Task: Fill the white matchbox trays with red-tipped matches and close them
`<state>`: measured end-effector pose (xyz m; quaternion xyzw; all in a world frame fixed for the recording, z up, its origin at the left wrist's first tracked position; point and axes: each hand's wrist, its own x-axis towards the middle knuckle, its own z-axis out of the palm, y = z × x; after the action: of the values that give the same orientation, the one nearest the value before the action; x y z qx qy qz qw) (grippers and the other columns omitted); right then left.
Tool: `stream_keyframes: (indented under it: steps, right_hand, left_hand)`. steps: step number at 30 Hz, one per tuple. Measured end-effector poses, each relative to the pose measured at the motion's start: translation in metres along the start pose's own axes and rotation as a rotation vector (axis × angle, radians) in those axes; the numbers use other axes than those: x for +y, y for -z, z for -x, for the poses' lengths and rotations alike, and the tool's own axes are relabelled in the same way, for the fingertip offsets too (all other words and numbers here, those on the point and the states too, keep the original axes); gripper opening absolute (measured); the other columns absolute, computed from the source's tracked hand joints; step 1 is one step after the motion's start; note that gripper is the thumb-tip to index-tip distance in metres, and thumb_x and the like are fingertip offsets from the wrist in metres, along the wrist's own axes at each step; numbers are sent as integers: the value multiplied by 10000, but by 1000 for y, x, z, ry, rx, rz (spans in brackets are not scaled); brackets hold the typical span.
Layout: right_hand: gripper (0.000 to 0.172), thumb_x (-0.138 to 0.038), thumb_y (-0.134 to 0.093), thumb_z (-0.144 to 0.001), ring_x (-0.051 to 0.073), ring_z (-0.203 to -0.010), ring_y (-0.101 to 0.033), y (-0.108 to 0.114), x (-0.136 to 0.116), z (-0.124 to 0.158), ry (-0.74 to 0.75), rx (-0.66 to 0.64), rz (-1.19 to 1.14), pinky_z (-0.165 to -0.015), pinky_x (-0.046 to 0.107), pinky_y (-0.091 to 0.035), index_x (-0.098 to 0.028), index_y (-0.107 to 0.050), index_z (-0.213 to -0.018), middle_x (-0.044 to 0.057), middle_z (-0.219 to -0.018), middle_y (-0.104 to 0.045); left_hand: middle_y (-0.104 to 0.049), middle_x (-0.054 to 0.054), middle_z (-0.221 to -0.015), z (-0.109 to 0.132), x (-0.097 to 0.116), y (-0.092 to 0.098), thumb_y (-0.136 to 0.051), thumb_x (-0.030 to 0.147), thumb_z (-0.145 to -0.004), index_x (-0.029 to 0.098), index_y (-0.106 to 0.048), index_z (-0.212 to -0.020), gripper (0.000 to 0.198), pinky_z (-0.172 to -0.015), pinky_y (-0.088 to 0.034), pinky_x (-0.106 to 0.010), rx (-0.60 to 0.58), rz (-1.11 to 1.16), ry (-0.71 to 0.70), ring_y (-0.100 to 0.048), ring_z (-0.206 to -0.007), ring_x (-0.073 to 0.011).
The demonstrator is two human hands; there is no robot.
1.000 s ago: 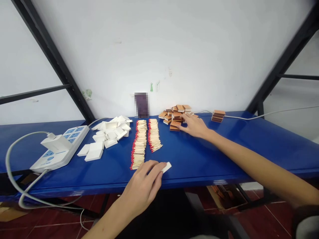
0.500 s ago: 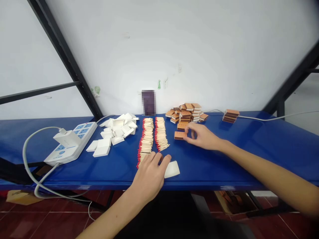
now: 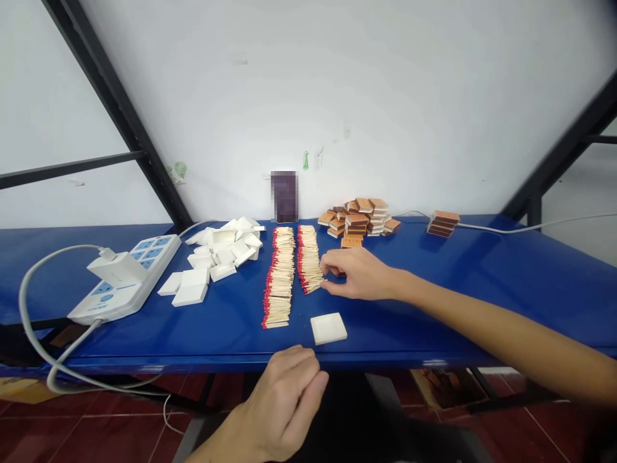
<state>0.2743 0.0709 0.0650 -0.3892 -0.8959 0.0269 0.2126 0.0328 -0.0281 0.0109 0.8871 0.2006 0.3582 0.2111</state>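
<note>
My right hand is over the right row of matches, thumb and forefinger at its right edge near the lower end; what they pinch, if anything, is too small to tell. Beneath that hand an orange matchbox is mostly hidden, and another orange box lies just behind it. My left hand hangs in front of the table edge with fingers curled; nothing shows in it. A white tray lies near the front edge. The longer left row of red-tipped matches stands beside the right row.
White trays are heaped at the left, beside a power strip with a plug and looping cable. Orange matchboxes are piled at the back, with a small stack farther right. A pixelated dark object stands against the wall.
My right hand has moved left from the front orange box to the right match row. My left hand has drawn back from the matches and white tray to below the table edge.
</note>
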Motion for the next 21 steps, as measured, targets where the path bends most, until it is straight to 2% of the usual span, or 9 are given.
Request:
stream_keyframes:
  steps: [3, 8, 11, 14, 17, 21]
  right_hand:
    - [101, -285, -643, -866, 116, -668, -502, -10, 0, -1, -13, -13, 12, -617, 246, -312, -189, -619, -881, -5, -801, -608]
    - [323, -403, -626, -927, 142, -744, -577, -17, 2, 4, -48, -31, 96, -656, 257, -374, -221, -661, -1192, 37, -990, -652]
    - [380, -462, -631, -922, 158, -766, -590, -20, 3, 5, -71, -4, 165, -649, 269, -379, -216, -672, -1208, 52, -1016, -651]
    - [368, -490, -630, -921, 160, -766, -593, -24, 5, 4, -79, -5, 180, -641, 273, -372, -220, -700, -1162, 50, -992, -651]
    - [344, -479, -632, -923, 158, -763, -592, -26, 5, 3, -92, -11, 177, -637, 276, -364, -226, -713, -1141, 43, -984, -653]
    - [302, -457, -643, -921, 154, -769, -591, -28, 3, 2, -102, -17, 146, -642, 277, -360, -221, -718, -1095, 39, -974, -654]
  left_hand:
    - [-330, 43, -615, 5, -6, 3, -360, 46, -937, 215, -258, -730, 286, -528, -263, -288, 52, 60, -52, -352, -536, -110]
    - [-237, 52, -598, 10, -7, 8, -384, 25, -870, 216, -196, -721, 306, -512, -213, -304, 87, 98, -128, -272, -505, -105]
    - [-272, 34, -595, 6, -9, 12, -432, 45, -819, 202, -187, -677, 324, -555, -211, -317, 137, 0, -165, -280, -562, -124]
    - [-375, 7, -610, 0, -13, 15, -500, 81, -790, 181, -259, -608, 317, -634, -268, -338, 125, -167, -125, -353, -647, -147]
    - [-360, 26, -554, -2, -18, 15, -510, 69, -834, 179, -306, -592, 335, -624, -286, -323, 107, -240, -140, -334, -603, -132]
    - [-511, 14, -636, -6, -23, 13, -506, 111, -898, 187, -514, -754, 163, -578, -334, -298, 48, -318, -131, -410, -584, -137]
